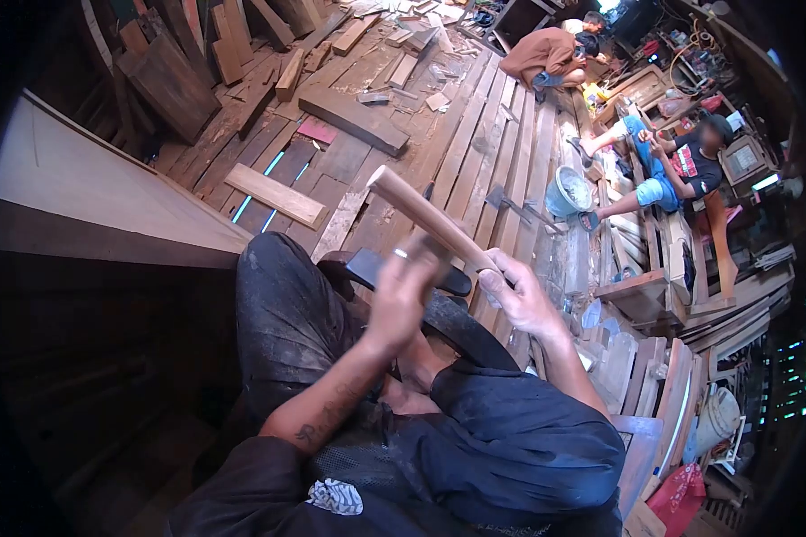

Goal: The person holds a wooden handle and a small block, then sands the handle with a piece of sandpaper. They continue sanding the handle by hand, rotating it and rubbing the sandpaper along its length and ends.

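Note:
A smooth round wooden rod (pixel 421 208) slants across the middle of the view, its cut end pointing up and left. My right hand (pixel 521 294) is closed around the rod's lower end. My left hand (pixel 398 300), smeared by motion, is bent against the rod's near side. Its fingers press a small dark brown piece (pixel 433 254), too blurred to name, onto the wood. Just below the hands is a black, flat, rounded object (pixel 457 282), partly hidden by my left hand. My knees in dark, dusty trousers (pixel 287 304) lie on both sides.
Loose boards (pixel 276 194) and a thick plank (pixel 354 121) lie on the slatted wooden floor (pixel 461 134). A hammer-like tool (pixel 510 206) lies near a white bucket (pixel 569 190). One person (pixel 690 166) sits at right; others crouch farther back. A pale panel (pixel 107 183) stands at left.

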Action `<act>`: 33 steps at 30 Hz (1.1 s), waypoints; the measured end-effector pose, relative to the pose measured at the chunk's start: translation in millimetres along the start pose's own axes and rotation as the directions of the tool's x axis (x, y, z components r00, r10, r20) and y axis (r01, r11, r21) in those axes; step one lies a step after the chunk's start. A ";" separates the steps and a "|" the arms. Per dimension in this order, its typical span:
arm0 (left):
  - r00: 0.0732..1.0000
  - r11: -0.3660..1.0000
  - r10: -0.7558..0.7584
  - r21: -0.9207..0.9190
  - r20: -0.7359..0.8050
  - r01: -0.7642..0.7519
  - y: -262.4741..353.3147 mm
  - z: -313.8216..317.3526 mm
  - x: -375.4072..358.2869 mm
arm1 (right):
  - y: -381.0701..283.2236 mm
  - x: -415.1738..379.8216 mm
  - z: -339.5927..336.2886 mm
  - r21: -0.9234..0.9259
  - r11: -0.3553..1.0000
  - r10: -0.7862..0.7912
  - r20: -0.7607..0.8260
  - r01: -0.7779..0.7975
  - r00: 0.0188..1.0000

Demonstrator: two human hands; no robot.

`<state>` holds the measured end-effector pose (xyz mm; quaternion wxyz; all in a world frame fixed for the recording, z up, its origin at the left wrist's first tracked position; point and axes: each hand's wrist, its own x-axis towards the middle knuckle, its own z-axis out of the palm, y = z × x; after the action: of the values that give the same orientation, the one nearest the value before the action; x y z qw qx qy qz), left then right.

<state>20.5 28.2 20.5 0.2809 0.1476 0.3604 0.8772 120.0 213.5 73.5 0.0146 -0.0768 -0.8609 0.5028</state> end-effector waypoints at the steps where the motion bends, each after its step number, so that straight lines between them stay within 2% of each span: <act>1: 0.999 0.998 -0.054 0.031 -0.002 0.054 -16.0 2.9 -7.2 | -0.1 -0.1 -1.4 -0.003 0.999 0.043 0.013 -0.043 0.999; 3: 0.993 0.985 -0.121 0.120 -0.003 0.121 -21.0 0.9 -8.9 | 1.2 -2.5 -4.0 -0.008 0.991 0.133 0.036 -0.132 0.991; 6: 0.998 0.999 -0.012 -0.033 -0.067 0.010 -5.3 -6.2 6.8 | 10.6 -1.7 -5.9 0.029 0.983 0.178 0.100 -0.182 0.979; 7: 0.989 0.999 -0.003 -0.047 -0.147 -0.004 6.4 -6.0 10.8 | 13.3 -1.0 -5.8 0.002 0.987 0.157 0.115 -0.158 0.981; 10: 0.993 0.992 0.056 -0.107 -0.100 -0.067 19.0 3.7 11.9 | 17.3 -1.4 -3.1 -0.064 0.993 0.106 0.133 -0.098 0.985; 11: 1.000 0.999 0.027 0.027 0.016 -0.027 6.7 -5.1 10.9 | 15.0 -1.1 -2.7 -0.083 0.993 0.092 0.117 -0.082 0.989; 14: 0.997 0.998 -0.059 0.003 0.050 0.059 -12.4 3.7 -1.2 | 6.4 0.2 -3.2 -0.134 0.987 0.102 0.100 -0.088 0.990; 15: 0.997 0.996 -0.059 -0.056 0.057 0.062 -4.3 4.9 2.8 | 5.2 -0.3 -4.3 -0.149 0.984 0.116 0.098 -0.101 0.988; 19: 0.992 0.990 0.078 -0.110 -0.099 -0.088 28.2 4.4 16.0 | 16.1 -1.4 -2.8 -0.136 0.988 0.093 0.156 -0.072 0.983; 22: 0.999 0.999 0.002 -0.041 0.037 -0.001 -0.2 -2.3 8.9 | 15.8 -0.5 0.3 -0.140 0.987 0.097 0.170 -0.074 0.981; 23: 0.998 0.998 -0.044 0.056 0.046 0.041 -11.0 0.7 1.6 | 13.6 -1.5 2.6 -0.132 0.990 0.077 0.165 -0.055 0.983; 26: 0.999 0.995 -0.030 -0.097 0.026 0.032 -6.5 3.2 5.5 | 9.0 0.5 0.3 -0.135 0.990 0.053 0.165 -0.030 0.985; 28: 0.995 0.985 0.080 -0.148 -0.056 -0.087 23.6 7.6 11.5 | 12.3 -0.5 -1.6 -0.146 0.989 0.056 0.169 -0.031 0.984; 30: 0.993 0.984 0.069 -0.157 -0.092 -0.083 32.1 12.4 8.5 | 21.3 -1.4 -1.1 -0.162 0.986 0.061 0.168 -0.033 0.984; 33: 0.996 0.994 -0.038 0.108 0.084 0.029 -11.7 0.6 -2.7 | 5.3 0.0 4.9 -0.053 0.998 0.044 0.170 -0.035 0.984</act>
<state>27.4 33.7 12.4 0.3023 0.1940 0.3969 0.8447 120.1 211.9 66.5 -0.0713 -0.0508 -0.8696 0.4860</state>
